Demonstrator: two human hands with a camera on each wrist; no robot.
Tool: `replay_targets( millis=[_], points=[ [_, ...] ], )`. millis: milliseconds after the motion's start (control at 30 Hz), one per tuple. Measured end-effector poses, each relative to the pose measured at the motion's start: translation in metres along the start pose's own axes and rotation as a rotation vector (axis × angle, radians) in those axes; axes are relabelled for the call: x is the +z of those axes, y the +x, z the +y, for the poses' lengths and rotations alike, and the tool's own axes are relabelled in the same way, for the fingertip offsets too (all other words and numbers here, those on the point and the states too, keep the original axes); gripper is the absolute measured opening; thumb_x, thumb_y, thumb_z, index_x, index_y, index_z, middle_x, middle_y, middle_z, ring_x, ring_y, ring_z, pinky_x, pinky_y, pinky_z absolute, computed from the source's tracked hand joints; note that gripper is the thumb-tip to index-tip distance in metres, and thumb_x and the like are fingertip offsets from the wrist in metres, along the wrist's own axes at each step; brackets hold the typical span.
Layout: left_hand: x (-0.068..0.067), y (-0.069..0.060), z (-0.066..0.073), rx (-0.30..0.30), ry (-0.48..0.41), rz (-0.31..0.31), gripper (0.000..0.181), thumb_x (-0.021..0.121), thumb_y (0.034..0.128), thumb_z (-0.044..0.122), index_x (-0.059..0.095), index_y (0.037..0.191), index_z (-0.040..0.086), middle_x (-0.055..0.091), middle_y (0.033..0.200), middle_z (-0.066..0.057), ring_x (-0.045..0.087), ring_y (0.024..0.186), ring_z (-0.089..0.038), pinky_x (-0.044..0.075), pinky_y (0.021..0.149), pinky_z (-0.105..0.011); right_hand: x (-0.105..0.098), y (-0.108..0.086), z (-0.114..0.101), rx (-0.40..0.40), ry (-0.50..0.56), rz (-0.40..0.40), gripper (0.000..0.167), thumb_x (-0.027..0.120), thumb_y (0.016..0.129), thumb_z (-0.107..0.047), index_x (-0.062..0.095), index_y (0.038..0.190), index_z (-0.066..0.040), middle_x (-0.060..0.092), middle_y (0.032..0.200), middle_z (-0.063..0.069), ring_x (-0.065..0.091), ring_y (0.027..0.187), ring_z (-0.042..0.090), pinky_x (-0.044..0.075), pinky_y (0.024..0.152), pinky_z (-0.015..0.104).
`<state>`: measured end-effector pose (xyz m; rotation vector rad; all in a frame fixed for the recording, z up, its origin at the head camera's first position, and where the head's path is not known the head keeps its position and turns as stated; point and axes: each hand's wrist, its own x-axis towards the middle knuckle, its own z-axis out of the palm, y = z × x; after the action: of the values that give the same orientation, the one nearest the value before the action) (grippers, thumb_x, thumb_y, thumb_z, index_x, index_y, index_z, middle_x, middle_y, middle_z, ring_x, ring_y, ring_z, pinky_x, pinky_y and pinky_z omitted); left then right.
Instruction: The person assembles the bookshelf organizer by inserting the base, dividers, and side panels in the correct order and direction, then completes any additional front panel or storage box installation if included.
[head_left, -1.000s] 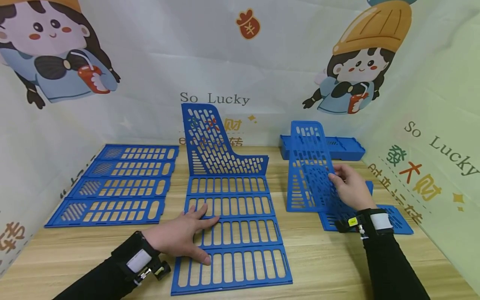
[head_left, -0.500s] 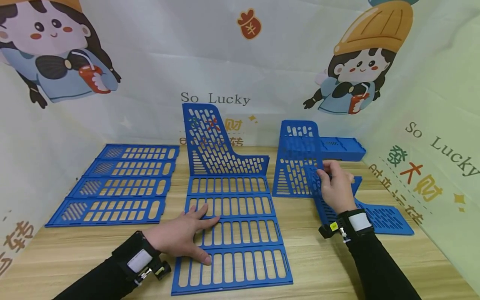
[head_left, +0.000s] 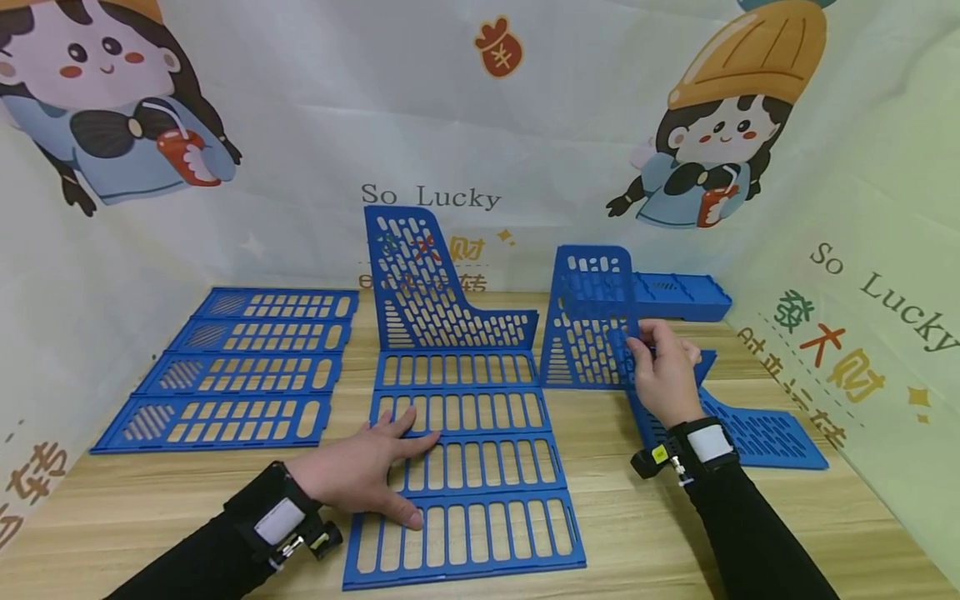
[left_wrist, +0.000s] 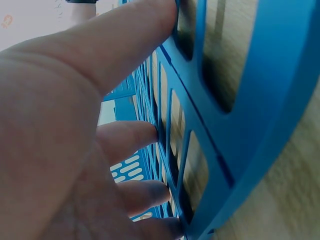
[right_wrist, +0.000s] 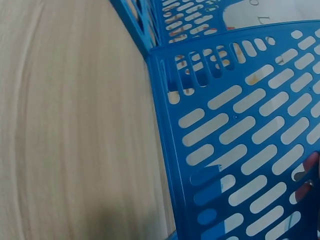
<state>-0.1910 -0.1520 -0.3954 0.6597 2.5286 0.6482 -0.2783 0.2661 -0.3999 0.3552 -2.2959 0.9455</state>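
Spread out, my left hand (head_left: 352, 467) rests on a row of joined blue slotted panels (head_left: 465, 492) lying flat; the left wrist view has its fingers (left_wrist: 135, 135) touching the bars. At the row's far end a blue perforated L-shaped side panel (head_left: 420, 283) stands upright. My right hand (head_left: 663, 371) pinches a similar perforated side panel (head_left: 588, 325) by its edge and holds it upright. This panel's lower left corner is close to the row's right edge; whether they touch, I cannot tell. The right wrist view shows the held panel (right_wrist: 230, 130) over the wood, with fingertips partly visible behind its slots.
Several joined blue grid panels (head_left: 247, 367) lie flat at the left. Another perforated panel (head_left: 780, 437) lies at the right, partly behind the right hand. A long blue tray-like piece (head_left: 682, 298) sits at the back right. Printed cloth (head_left: 555, 125) hangs behind the wooden table (head_left: 600, 525).
The right hand has carried the upright perforated panel leftward, from over the lying panel to near the slotted row. The last half second brought only a small leftward shift. The left hand stays put.
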Motion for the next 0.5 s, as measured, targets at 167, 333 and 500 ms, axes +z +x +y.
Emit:
replay_targets(
  millis=[167,333,500],
  points=[
    [-0.0002,0.0001,-0.0009,0.006,-0.004,-0.005,0.103,0.093,0.0843,0.055,0.045,0.169,0.02,0.012,0.184,-0.022,0.007,0.166,-0.06,0.014,0.13,-0.08,0.0028,-0.0007,0.0007,0.003,0.029,-0.006,0.013,0.057,0.111,0.003,0.061,0.122,0.009,0.073,0.104,0.031,0.066,0.101,0.049,0.019,0.109,0.061],
    [-0.0001,0.0004,-0.0018,0.012,-0.012,-0.009,0.103,0.093,0.0844,0.054,0.045,0.169,0.02,0.012,0.184,-0.022,0.007,0.166,-0.06,0.013,0.131,-0.078,0.0033,-0.0005,0.0032,0.019,0.04,-0.007,0.013,0.057,0.111,0.002,0.061,0.122,0.008,0.071,0.102,0.03,0.062,0.097,0.046,0.021,0.109,0.061],
    [0.0006,0.0003,-0.0023,0.013,-0.015,-0.011,0.104,0.093,0.0844,0.054,0.045,0.169,0.018,0.012,0.184,-0.024,0.006,0.166,-0.06,0.012,0.132,-0.077,0.0043,0.0007,0.0064,0.025,0.044,-0.008,0.012,0.059,0.11,0.002,0.062,0.121,0.008,0.07,0.099,0.028,0.063,0.096,0.045,0.026,0.109,0.06]
  ],
)
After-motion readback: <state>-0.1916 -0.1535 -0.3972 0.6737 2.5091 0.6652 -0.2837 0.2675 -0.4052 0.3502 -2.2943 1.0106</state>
